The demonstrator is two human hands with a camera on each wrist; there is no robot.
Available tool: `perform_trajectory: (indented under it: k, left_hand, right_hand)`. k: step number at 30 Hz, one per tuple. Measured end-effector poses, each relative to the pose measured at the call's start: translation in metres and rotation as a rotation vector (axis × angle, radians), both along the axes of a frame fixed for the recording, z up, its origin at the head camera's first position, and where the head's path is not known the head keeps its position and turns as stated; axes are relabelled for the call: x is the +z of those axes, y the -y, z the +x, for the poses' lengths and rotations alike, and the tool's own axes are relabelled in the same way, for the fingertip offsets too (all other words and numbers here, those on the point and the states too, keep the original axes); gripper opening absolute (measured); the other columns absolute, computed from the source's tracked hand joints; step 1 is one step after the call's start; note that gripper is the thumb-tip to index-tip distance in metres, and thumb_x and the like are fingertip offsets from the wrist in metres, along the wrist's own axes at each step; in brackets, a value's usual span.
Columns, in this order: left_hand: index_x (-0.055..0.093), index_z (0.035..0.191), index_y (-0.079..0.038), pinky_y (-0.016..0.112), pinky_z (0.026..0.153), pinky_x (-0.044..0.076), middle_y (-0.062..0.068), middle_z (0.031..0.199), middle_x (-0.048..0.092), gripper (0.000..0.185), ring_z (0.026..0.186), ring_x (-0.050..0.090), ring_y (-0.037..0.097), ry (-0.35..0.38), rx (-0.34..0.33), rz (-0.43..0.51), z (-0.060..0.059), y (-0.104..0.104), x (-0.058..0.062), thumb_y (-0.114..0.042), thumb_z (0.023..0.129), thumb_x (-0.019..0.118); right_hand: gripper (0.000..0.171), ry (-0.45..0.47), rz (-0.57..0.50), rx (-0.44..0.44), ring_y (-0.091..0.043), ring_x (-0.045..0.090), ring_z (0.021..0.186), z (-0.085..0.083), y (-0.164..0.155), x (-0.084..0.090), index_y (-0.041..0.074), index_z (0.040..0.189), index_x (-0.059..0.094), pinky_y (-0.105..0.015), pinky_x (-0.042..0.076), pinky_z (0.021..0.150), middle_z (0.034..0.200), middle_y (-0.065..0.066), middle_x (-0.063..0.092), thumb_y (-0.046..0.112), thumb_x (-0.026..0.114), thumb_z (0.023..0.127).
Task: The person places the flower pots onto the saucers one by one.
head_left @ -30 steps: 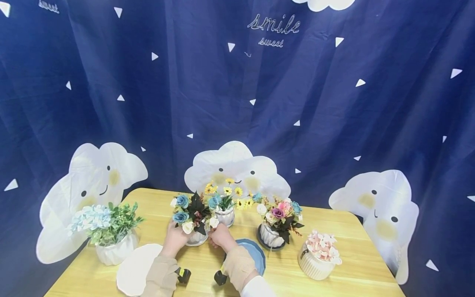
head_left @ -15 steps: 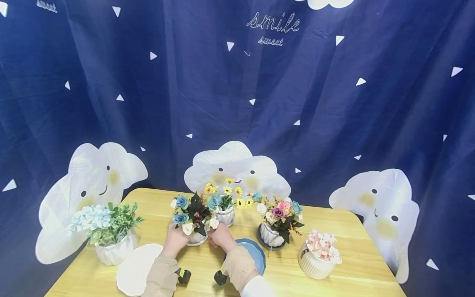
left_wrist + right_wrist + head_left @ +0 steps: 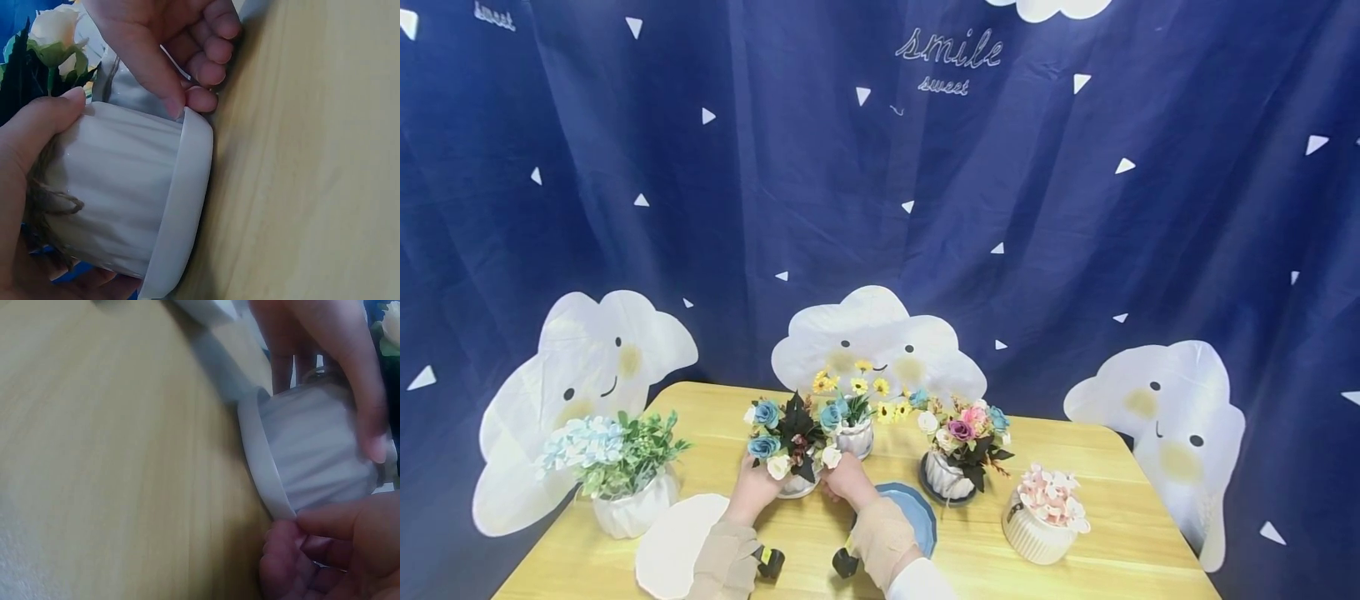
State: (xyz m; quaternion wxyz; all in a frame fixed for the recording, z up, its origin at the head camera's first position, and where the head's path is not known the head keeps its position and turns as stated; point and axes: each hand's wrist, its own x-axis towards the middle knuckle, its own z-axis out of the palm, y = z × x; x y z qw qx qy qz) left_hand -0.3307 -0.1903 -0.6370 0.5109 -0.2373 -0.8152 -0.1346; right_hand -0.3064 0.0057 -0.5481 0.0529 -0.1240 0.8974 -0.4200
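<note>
In the head view, my left hand (image 3: 756,485) grips a white ribbed flowerpot (image 3: 119,181) holding blue and white artificial flowers (image 3: 790,433). Its thumb lies on the near side and its fingers reach round the far side, as the left wrist view shows. Under the pot sits a shallow white saucer (image 3: 182,206), close against the base. My right hand (image 3: 850,481) pinches the saucer's rim between thumb and index finger, the other fingers curled beside it, as in the right wrist view. Twine (image 3: 59,203) is tied around the pot.
Close behind stands a pot of yellow flowers (image 3: 856,437). A blue plate (image 3: 917,517) lies by my right forearm, a white plate (image 3: 673,542) by my left. Other potted flowers: blue hydrangea (image 3: 632,508) left, mixed roses (image 3: 947,479) on a dark saucer, and pink blooms (image 3: 1037,533) right.
The blue and white flowers have dipped slightly toward me with their pot. Both hands keep their hold in nearly the same place.
</note>
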Motion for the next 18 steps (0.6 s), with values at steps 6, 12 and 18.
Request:
perform_trajectory:
  k: [6,12,18]
  left_hand:
    - [0.074,0.102,-0.025,0.047,0.117,0.03,-0.009,0.076,0.075,0.042,0.109,0.065,0.012,-0.086,0.064,-0.11,-0.077,0.036,-0.126,-0.059,0.093,0.051]
    - [0.071,0.077,-0.017,0.045,0.089,0.049,0.001,0.06,0.067,0.05,0.061,0.064,0.016,-0.17,0.103,-0.191,-0.034,0.015,-0.057,-0.051,0.1,0.043]
    - [0.071,0.071,-0.011,0.046,0.067,0.049,0.003,0.059,0.068,0.066,0.053,0.062,0.017,-0.117,0.122,-0.231,0.035,-0.016,0.051,-0.043,0.105,0.025]
  right_hand:
    - [0.02,0.035,-0.05,-0.032,-0.011,0.05,0.037,-0.001,0.0,-0.002,-0.009,0.064,0.066,-0.021,0.044,0.036,0.055,-0.023,0.064,-0.004,0.054,0.08]
    - [0.02,0.026,-0.067,-0.045,-0.009,0.049,0.036,-0.001,0.001,-0.004,-0.008,0.063,0.066,-0.021,0.044,0.035,0.053,-0.021,0.064,-0.003,0.055,0.079]
    - [0.021,0.035,-0.063,-0.035,-0.017,0.055,0.036,-0.003,0.0,-0.005,-0.007,0.06,0.065,-0.024,0.046,0.035,0.052,-0.021,0.063,-0.002,0.056,0.078]
